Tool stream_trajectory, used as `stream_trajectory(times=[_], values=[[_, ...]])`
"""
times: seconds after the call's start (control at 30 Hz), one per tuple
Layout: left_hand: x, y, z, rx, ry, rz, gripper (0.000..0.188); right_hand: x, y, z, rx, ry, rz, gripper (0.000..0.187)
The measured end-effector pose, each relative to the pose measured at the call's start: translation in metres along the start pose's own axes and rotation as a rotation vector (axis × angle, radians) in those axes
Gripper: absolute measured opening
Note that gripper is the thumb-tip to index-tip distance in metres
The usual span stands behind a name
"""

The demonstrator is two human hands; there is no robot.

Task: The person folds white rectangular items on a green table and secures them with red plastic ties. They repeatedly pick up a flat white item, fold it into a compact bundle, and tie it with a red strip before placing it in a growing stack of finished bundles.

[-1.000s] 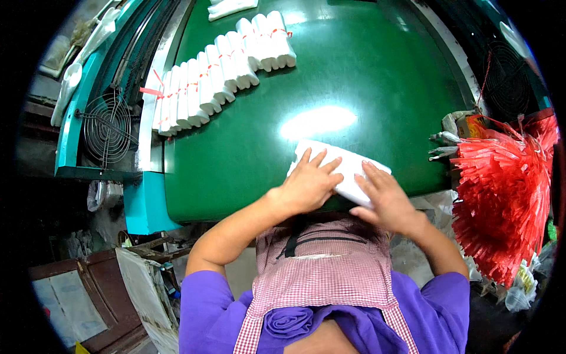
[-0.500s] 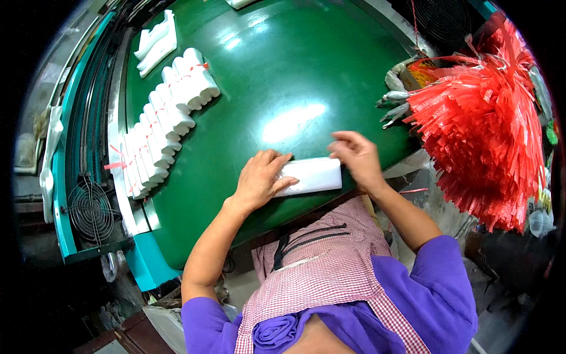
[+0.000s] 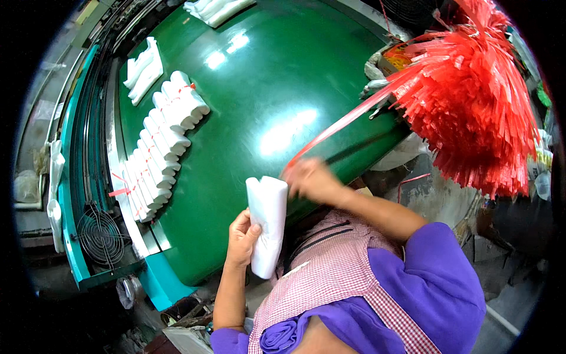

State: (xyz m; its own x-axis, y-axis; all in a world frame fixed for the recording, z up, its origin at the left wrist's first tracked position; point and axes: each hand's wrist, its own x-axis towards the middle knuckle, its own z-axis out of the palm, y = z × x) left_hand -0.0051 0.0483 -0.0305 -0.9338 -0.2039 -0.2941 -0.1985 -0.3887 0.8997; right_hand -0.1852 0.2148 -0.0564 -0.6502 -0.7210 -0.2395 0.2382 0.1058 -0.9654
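Observation:
My left hand point(image 3: 242, 239) grips a folded white stack of bags point(image 3: 267, 221), held upright at the near edge of the green table point(image 3: 265, 88). My right hand point(image 3: 311, 180), blurred, is closed on one red plastic strip point(image 3: 348, 121) that stretches up to the big bunch of red strips point(image 3: 471, 100) at the right. The strip's near end meets the top of the white stack.
A row of several white bundles tied with red strips point(image 3: 159, 144) lies along the table's left side. More white stacks point(image 3: 144, 68) lie farther back. A fan grille point(image 3: 100, 236) sits in the teal frame at the lower left.
The white stack has been turned from lying flat under both hands to upright in my left hand. My right hand has left it and pulled a red strip out of the bunch.

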Motion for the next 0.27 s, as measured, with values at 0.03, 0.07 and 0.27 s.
stream_trajectory(times=[0.03, 0.07, 0.27], values=[[-0.002, 0.002, -0.004, -0.035, -0.033, -0.055, 0.039, -0.011, -0.017, 0.018, -0.5, -0.368, -0.127, 0.016], [0.0, 0.007, -0.006, 0.02, -0.078, -0.137, 0.042, -0.023, -0.001, 0.036, -0.416, -0.381, -0.464, 0.019], [0.028, 0.038, -0.042, 0.054, 0.113, 0.039, 0.059, -0.064, -0.014, 0.006, -0.931, -0.635, -0.127, 0.021]])
